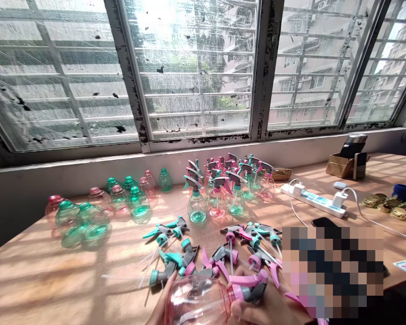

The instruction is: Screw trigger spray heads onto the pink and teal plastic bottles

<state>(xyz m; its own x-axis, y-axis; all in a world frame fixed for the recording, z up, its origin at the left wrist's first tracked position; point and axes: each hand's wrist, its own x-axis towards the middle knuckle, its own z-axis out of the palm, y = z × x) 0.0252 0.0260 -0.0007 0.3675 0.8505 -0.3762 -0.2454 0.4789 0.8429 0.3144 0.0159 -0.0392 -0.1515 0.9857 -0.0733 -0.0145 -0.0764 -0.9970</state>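
Window: wide, grey metal-framed panes [196, 81], the top cut off by the view.
Desk: pale brown wooden desk [64, 275], its far edge along the wall, its near-left corner out of view.
Spray bottles: clear red and green plastic bottles with trigger tops [217, 205] crowd the middle of the far edge; front ones hide those behind.
Bare-necked bottles: rounded, see-through green and red plastic bottles [98, 225] near the far-left corner, some overlapping.
Spray heads: grey, pink and teal plastic triggers [176, 259] heaped toward the near edge, too tangled to count.
Pixelated patch: covers part of the desk by the near-right edge; a black flat slab [325, 222] shows above.
Held bottle: round, clear red plastic bottle [196, 298], tipped sideways at the near edge, bottom cut off; pink-and-grey plastic spray head [246, 282] at its neck.
Right hand [257, 309]: fingers closed around that spray head's collar.
Left hand [160, 304]: beside the bottle's body, mostly hidden; I cannot tell how far it closes.
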